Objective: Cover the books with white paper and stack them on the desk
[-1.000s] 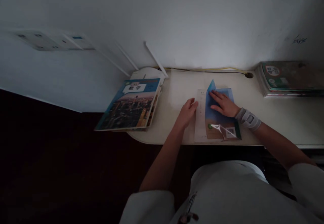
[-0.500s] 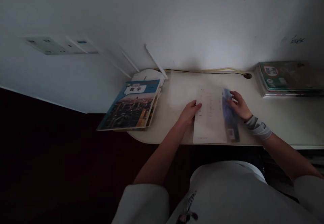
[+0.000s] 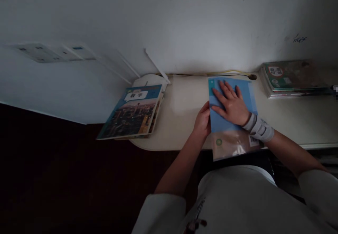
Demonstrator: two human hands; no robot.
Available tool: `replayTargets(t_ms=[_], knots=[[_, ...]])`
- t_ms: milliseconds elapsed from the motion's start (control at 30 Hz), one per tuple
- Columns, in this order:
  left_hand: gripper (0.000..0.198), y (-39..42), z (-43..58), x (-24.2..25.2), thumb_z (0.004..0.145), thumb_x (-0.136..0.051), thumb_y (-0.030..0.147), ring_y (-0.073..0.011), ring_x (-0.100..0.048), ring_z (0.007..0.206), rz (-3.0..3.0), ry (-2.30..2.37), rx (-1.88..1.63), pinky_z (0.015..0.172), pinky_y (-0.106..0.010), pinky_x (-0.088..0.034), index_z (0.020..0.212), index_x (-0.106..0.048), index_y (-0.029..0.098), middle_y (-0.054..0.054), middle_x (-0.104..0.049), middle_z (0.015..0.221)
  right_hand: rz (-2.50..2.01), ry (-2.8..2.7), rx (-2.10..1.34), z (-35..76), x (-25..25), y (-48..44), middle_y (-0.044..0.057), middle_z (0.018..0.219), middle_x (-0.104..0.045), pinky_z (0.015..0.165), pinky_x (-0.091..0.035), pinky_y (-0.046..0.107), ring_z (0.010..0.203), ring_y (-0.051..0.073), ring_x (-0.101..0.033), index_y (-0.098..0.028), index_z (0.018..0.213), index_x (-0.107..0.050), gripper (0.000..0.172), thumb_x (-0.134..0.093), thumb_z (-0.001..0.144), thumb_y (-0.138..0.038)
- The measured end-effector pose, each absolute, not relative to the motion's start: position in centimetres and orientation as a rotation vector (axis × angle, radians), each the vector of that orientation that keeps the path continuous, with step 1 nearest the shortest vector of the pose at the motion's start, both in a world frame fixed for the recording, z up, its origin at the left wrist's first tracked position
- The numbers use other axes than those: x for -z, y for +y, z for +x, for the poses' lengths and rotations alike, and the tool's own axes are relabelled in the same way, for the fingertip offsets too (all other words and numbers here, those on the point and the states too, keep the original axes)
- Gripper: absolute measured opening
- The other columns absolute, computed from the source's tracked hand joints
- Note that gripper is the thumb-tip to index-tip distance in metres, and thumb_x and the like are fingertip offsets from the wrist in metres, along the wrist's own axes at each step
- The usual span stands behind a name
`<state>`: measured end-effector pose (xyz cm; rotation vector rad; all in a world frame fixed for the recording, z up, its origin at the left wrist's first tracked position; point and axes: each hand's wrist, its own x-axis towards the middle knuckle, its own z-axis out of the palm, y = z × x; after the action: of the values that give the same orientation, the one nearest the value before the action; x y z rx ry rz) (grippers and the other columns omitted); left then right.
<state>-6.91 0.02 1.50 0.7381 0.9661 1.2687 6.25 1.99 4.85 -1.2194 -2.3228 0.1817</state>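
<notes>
A thin book with a blue and tan back cover (image 3: 224, 135) lies closed on the pale desk (image 3: 179, 103), its near end hanging over the front edge. My right hand (image 3: 229, 103) lies flat on the blue part, fingers spread, with a grey wrist wrap behind it. My left hand (image 3: 202, 121) is curled at the book's left edge, fingers pinching that edge.
A pile of books with a city-skyline cover (image 3: 132, 111) overhangs the desk's left end. Another stack of books (image 3: 290, 78) sits at the back right by the wall. A cable (image 3: 227, 73) runs along the back edge to a grommet hole.
The book was open, showing a white page. My right hand swung the cover over from the right and pressed it flat. The book now lies closed, slid toward me.
</notes>
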Motion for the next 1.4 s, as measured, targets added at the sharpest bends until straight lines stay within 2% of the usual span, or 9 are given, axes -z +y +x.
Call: replayTargets(t_ms=[133, 300, 533, 633, 767, 900, 1067, 1200, 1400], knots=[[0.029, -0.5, -7.3, -2.0, 0.073, -0.066, 0.033, -0.0212, -0.067, 0.09, 0.683, 0.93, -1.354, 0.081, -0.035, -0.053, 0.098, -0.065, 0.02, -0.004, -0.072, 0.094, -1.205, -2.21, -0.469, 7.7, -4.4, -0.2, 0.012, 0.156, -0.02, 0.11, -0.021, 0.063, 0.143, 0.036, -0.014, -0.022, 0.147, -0.029, 0.076, -0.038, 0.086, -0.066], [0.025, -1.5, -5.8, -5.4, 0.078, -0.066, 0.042, -0.0194, -0.068, 0.085, 0.85, 0.856, -1.486, 0.08, -0.031, -0.053, 0.089, -0.066, 0.019, -0.002, -0.071, 0.086, -1.06, -2.09, -0.898, 11.1, -8.2, -3.4, 0.011, 0.143, -0.044, 0.11, -0.032, 0.055, 0.133, 0.033, -0.039, -0.023, 0.139, -0.042, 0.076, -0.05, 0.079, -0.068], [0.027, -0.8, 1.4, -5.2, 0.092, -0.048, 0.033, -0.0214, -0.053, 0.122, 1.774, 0.796, -1.339, 0.106, -0.041, -0.039, 0.11, -0.065, 0.023, -0.007, -0.062, 0.127, -1.321, -1.416, -1.363, 17.0, -10.3, 0.4, 0.005, 0.096, -0.069, 0.082, -0.058, 0.046, 0.098, 0.025, -0.066, -0.028, 0.099, -0.063, 0.032, -0.052, 0.084, -0.053], [0.032, -0.4, 2.8, -3.1, 0.094, -0.041, 0.029, -0.02, -0.054, 0.122, 2.085, 0.7, -1.135, 0.105, -0.04, -0.041, 0.117, -0.061, 0.019, -0.011, -0.061, 0.127, -1.419, -1.219, -1.53, 20.2, -7.0, 1.7, 0.003, 0.078, -0.069, 0.069, -0.06, 0.039, 0.073, 0.021, -0.068, -0.025, 0.086, -0.061, 0.01, -0.06, 0.076, -0.028], [0.035, -0.5, -0.6, 0.1, 0.093, -0.043, 0.031, -0.0245, -0.041, 0.133, 2.32, 0.972, -1.007, 0.109, -0.045, -0.036, 0.121, -0.057, 0.017, -0.013, -0.056, 0.133, -1.307, -0.948, -1.756, 23.9, -1.7, 1.0, 0.004, 0.092, -0.072, 0.069, -0.059, 0.041, 0.075, 0.024, -0.069, -0.024, 0.105, -0.056, 0.047, -0.062, 0.06, -0.015], [0.048, -0.1, -7.3, 3.1, 0.087, -0.05, 0.027, -0.0317, -0.031, 0.138, 2.099, 1.74, -1.016, 0.111, -0.053, -0.028, 0.133, -0.044, 0.011, -0.021, -0.038, 0.146, -1.286, -0.826, -1.736, 25.7, 1.2, -0.3, 0.003, 0.096, -0.072, 0.073, -0.059, 0.038, 0.079, 0.024, -0.07, -0.027, 0.111, -0.054, 0.054, -0.063, 0.059, -0.017], [0.071, 1.2, -11.0, 3.2, 0.081, -0.059, 0.03, -0.0239, -0.063, 0.098, 1.665, 1.887, -0.691, 0.089, -0.04, -0.049, 0.142, -0.03, 0.009, -0.017, -0.065, 0.113, -1.384, -0.888, -1.677, 25.2, 1.5, -0.7, 0.003, 0.1, -0.072, 0.077, -0.057, 0.04, 0.08, 0.024, -0.069, -0.028, 0.11, -0.058, 0.047, -0.07, 0.064, -0.025], [0.041, 1.7, -11.2, 1.4, 0.08, -0.055, 0.024, -0.0145, -0.062, 0.067, 1.662, 1.803, -0.63, 0.071, -0.029, -0.05, 0.12, -0.056, 0.013, -0.003, -0.066, 0.075, -1.463, -1.17, -1.399, 24.8, 1.6, -0.4, 0.002, 0.106, -0.07, 0.088, -0.053, 0.041, 0.093, 0.023, -0.066, -0.026, 0.106, -0.06, 0.045, -0.073, 0.064, -0.033], [0.027, 1.1, -16.5, -0.4, 0.08, -0.051, 0.029, -0.0107, -0.057, 0.055, 1.594, 1.873, -0.893, 0.057, -0.023, -0.048, 0.1, -0.063, 0.016, -0.001, -0.065, 0.071, -1.576, -1.473, -0.961, 25.9, 2.5, 0.1, 0.005, 0.108, -0.068, 0.093, -0.049, 0.044, 0.104, 0.027, -0.062, -0.024, 0.108, -0.06, 0.04, -0.065, 0.07, -0.036]])
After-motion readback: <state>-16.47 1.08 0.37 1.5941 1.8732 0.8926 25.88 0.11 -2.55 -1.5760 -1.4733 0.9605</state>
